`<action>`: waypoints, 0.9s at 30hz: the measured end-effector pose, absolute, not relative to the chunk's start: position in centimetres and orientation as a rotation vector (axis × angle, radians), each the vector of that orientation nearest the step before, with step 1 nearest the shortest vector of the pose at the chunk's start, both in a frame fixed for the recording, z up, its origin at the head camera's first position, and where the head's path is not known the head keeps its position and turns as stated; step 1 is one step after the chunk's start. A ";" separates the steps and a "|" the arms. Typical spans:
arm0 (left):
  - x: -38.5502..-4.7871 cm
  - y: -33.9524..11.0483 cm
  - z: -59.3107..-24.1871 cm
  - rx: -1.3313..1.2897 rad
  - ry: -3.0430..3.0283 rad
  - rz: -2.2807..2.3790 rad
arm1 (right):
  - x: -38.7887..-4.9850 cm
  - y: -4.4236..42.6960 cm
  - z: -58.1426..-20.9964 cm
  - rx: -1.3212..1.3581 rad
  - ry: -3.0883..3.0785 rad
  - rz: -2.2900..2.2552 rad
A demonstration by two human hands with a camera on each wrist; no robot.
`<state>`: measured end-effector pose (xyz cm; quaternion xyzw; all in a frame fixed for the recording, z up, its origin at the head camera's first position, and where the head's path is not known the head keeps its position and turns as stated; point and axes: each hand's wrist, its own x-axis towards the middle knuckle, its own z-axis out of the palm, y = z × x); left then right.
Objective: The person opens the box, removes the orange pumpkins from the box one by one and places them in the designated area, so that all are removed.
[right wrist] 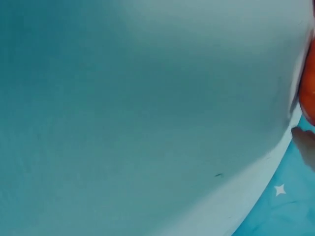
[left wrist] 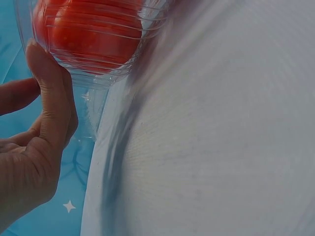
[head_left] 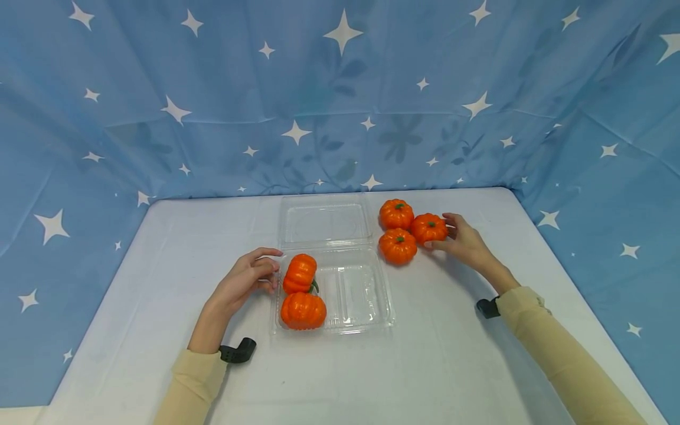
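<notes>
In the head view, a clear plastic clamshell box [head_left: 366, 295] lies with its lid folded back. Two small orange pumpkins sit in its left part, one tilted on its side [head_left: 300, 273] and one nearer the front [head_left: 303, 311]. My left hand [head_left: 247, 278] is at the box's left wall; in the left wrist view a fingertip touches the plastic. My right hand [head_left: 464, 241] spreads thumb and fingers around the rightmost loose pumpkin [head_left: 428, 228]; a firm hold cannot be made out. The right wrist view catches only a fingertip [right wrist: 306, 145] beside an orange pumpkin [right wrist: 308, 88].
Two more pumpkins, one behind [head_left: 396, 213] and one in front [head_left: 397, 247], stand left of the one by my right hand. The transparent lid [head_left: 325, 221] lies flat behind the box. A white table [head_left: 425, 366] bears everything, with a blue star-patterned curtain [head_left: 340, 88] around it.
</notes>
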<state>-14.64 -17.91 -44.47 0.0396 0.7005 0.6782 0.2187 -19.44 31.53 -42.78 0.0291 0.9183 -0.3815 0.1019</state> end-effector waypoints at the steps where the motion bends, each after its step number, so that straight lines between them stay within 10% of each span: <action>1: -14.6 -17.9 -44.5 0.109 1.938 1.878 | -19.3 31.5 -42.7 0.082 2.718 -1.130; 27: -14.7 -18.1 -44.4 0.095 1.939 1.871 | -14.6 26.0 -37.6 -0.128 3.017 -1.249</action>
